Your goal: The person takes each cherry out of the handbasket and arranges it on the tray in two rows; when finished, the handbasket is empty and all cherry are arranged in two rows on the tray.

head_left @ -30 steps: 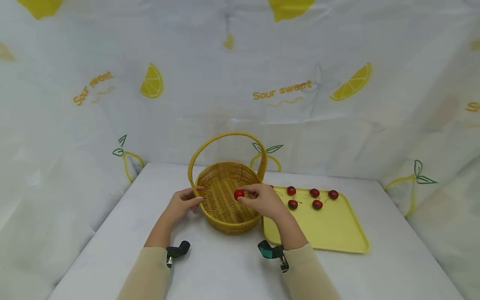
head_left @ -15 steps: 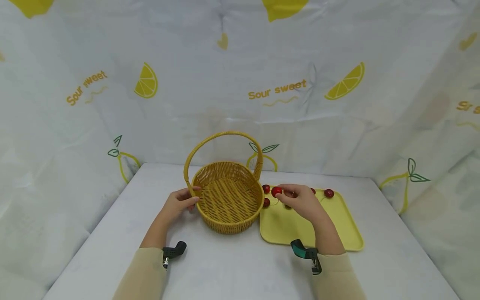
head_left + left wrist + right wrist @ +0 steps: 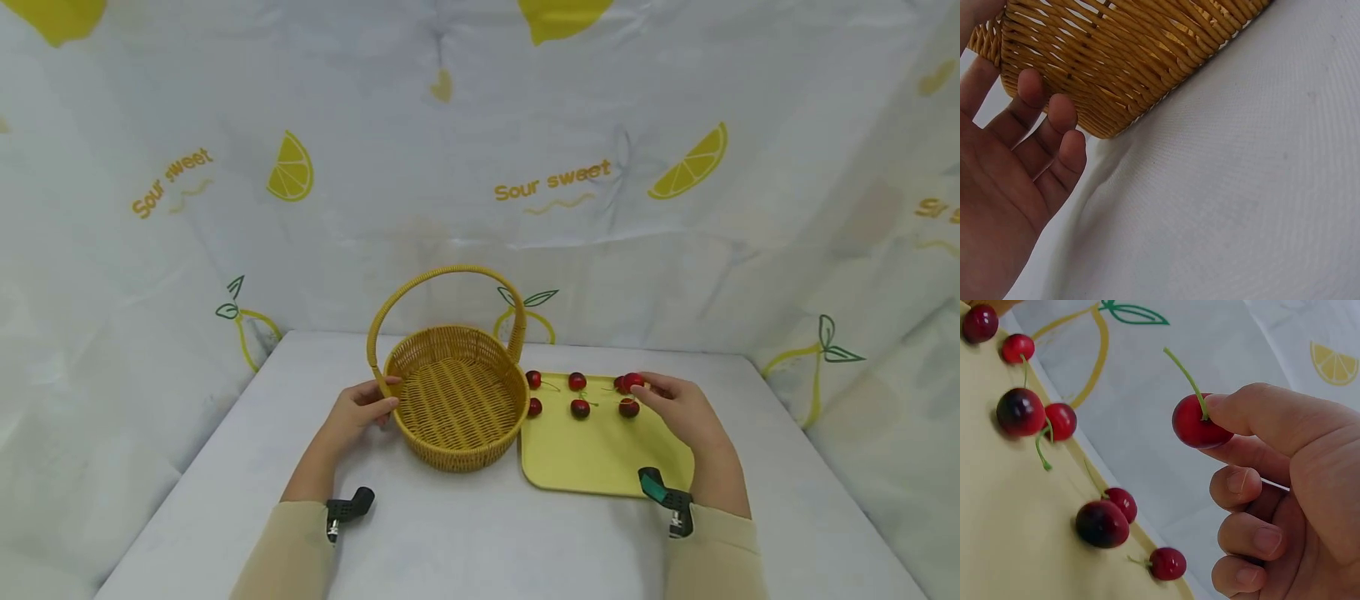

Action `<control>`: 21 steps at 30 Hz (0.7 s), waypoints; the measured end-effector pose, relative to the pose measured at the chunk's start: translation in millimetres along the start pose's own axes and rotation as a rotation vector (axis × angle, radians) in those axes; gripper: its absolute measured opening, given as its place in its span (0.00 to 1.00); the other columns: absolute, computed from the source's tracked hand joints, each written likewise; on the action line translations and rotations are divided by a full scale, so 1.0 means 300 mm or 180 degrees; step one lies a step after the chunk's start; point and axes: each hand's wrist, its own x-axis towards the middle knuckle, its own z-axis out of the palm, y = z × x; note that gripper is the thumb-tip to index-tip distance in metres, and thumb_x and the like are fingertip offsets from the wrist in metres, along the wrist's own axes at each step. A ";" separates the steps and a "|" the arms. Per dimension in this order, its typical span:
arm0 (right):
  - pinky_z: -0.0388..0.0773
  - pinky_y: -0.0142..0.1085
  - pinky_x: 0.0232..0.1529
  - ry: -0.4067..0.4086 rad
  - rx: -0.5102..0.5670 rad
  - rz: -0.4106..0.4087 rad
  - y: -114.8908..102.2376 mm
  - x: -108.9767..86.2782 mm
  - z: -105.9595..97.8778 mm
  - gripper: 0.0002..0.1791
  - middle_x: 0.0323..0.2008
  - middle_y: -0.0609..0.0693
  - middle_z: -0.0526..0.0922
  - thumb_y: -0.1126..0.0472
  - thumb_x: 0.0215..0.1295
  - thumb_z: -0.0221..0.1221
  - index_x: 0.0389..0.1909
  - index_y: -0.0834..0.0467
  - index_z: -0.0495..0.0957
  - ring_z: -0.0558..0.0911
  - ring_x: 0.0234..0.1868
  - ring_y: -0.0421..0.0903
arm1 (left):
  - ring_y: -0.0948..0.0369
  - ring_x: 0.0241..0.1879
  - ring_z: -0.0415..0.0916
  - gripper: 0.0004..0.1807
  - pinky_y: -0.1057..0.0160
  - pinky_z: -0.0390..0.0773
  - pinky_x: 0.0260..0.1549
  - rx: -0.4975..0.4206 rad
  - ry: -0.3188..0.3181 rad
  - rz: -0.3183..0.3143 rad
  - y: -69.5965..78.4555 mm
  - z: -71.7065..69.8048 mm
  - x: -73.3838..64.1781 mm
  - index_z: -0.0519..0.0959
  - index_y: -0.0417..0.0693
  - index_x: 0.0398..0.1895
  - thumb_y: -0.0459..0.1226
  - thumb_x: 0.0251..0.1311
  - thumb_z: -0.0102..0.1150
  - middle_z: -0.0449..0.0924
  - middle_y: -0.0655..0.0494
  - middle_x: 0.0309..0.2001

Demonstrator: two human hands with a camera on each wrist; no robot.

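Observation:
My left hand grips the yellow wicker basket at its left rim, where the arched handle joins. The left wrist view has the other fingers of that hand loosely bent beside the woven wall. Between thumb and index finger, my right hand pinches a red cherry with its green stem upward. It is held over the back right part of the yellow tray. Several dark red cherries lie on the tray, among them one just below the held cherry.
The basket stands directly left of the tray, its floor bare. Both rest on a white-covered table. Behind and at the sides hangs a white curtain printed with lemons.
My right hand has moved right with the cherry, from over the basket, across the tray's left part, to its back right. The left hand has kept its hold on the basket.

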 end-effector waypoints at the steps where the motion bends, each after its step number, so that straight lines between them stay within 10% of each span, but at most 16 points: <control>1: 0.69 0.63 0.61 -0.0003 0.0005 0.0036 0.019 -0.002 -0.008 0.40 0.67 0.71 0.69 0.38 0.76 0.54 0.73 0.65 0.67 0.70 0.63 0.66 | 0.56 0.32 0.74 0.22 0.61 0.77 0.33 0.0007 0.0004 -0.0006 -0.001 0.000 0.000 0.77 0.38 0.65 0.34 0.70 0.63 0.78 0.50 0.36; 14: 0.68 0.46 0.42 0.0386 -0.0194 0.0573 0.211 0.022 -0.019 0.36 0.46 0.67 0.73 0.43 0.77 0.54 0.69 0.69 0.69 0.70 0.46 0.60 | 0.57 0.32 0.75 0.22 0.61 0.77 0.34 0.0080 0.0015 0.0061 -0.010 -0.007 0.006 0.76 0.39 0.66 0.35 0.71 0.63 0.79 0.51 0.37; 21: 0.65 0.63 0.62 0.0234 -0.0365 0.0691 0.221 0.023 -0.008 0.35 0.61 0.76 0.70 0.44 0.77 0.53 0.68 0.71 0.69 0.69 0.59 0.70 | 0.57 0.32 0.74 0.21 0.62 0.77 0.33 0.0104 0.0006 0.0036 -0.016 -0.003 0.005 0.77 0.41 0.65 0.35 0.71 0.63 0.79 0.50 0.36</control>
